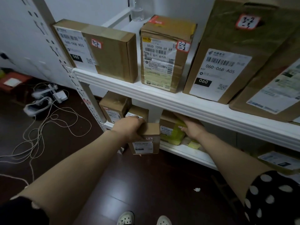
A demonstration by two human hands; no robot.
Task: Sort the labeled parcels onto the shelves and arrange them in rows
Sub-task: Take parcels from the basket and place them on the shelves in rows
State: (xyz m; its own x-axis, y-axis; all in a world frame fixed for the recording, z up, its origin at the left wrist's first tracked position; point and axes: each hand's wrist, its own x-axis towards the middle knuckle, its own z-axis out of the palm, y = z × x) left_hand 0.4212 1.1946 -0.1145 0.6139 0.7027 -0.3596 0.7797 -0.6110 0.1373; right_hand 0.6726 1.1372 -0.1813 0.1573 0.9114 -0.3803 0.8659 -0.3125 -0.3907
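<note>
head view: the left hand (129,127) clamps round the top of a small parcel (146,140), held just off the front edge of the lower shelf (186,151), likely to slot it beside the yellow-taped parcel (172,132). the right hand (193,129) rests on that parcel, apparently steadying it. its fingers pass under the upper shelf (146,89), so whether they grip cannot be told. above, the upright parcels (164,57) stand in a row at the front edge, labels outward for reading.
</note>
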